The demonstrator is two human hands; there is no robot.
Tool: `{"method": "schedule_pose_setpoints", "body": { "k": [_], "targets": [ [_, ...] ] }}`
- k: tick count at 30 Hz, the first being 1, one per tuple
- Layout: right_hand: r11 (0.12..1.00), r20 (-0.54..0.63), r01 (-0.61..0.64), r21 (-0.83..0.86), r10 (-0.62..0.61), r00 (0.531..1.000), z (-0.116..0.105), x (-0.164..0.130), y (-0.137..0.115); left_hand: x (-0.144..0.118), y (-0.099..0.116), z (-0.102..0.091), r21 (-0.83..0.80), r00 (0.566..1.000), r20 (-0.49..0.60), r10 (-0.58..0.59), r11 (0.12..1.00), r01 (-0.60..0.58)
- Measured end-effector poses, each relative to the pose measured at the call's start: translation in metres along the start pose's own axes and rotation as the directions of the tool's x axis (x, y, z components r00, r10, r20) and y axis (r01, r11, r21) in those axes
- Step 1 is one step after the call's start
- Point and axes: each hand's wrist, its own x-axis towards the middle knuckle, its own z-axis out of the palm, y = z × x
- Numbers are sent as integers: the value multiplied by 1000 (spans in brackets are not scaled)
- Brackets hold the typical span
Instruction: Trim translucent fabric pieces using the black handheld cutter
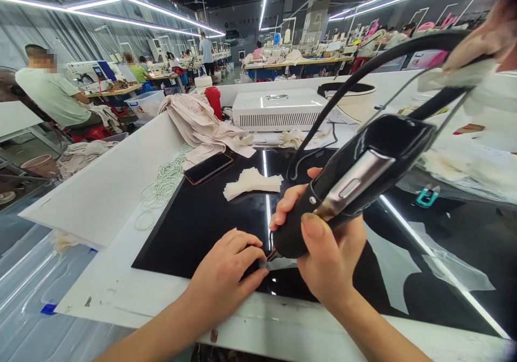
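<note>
Right hand (327,254) grips black handheld tool (355,184), tip beside left hand (226,273) fingertips pressing flat on glossy pad (194,222): risk of nicked fingers if tip slips.

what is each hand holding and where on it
The right hand grips a black handheld tool around its lower body, near the tip. The left hand holds nothing; its fingers press flat on the black mat beside the tip.

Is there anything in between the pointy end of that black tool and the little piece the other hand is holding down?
Nothing visible. The right hand holds the black tool, and its tip comes down right at the small pale piece on the black mat. The left hand presses beside the tip, not under it.
</note>
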Motion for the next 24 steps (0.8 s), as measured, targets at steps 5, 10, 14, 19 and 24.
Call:
{"method": "schedule_pose_setpoints", "body": {
  "k": [5, 10, 14, 19, 24],
  "targets": [
    [1000, 13, -8, -13, 9, 1000, 0, -3, 1, -4, 0, -1, -6, 1000, 21, -10, 1000, 10],
    [1000, 22, -11, 3, 11, 1000, 1, -4, 1, -12, 1, -8, 64, 1000, -5, 20, 998, -20],
    [1000, 12, 0, -9, 0, 1000, 2, -4, 1, -19, 2, -13, 158, 994, -23, 109, 982, -104],
    [1000, 17, -10, 7, 10, 1000, 1, -4, 2, -23, 2, -11, 254, 982, -38, 186, 952, -171],
    [1000, 20, -5, -26, 5, 1000, 1, -4, 2, -27, 2, -11, 283, 979, -53, 199, 943, -176]
  ]
}}
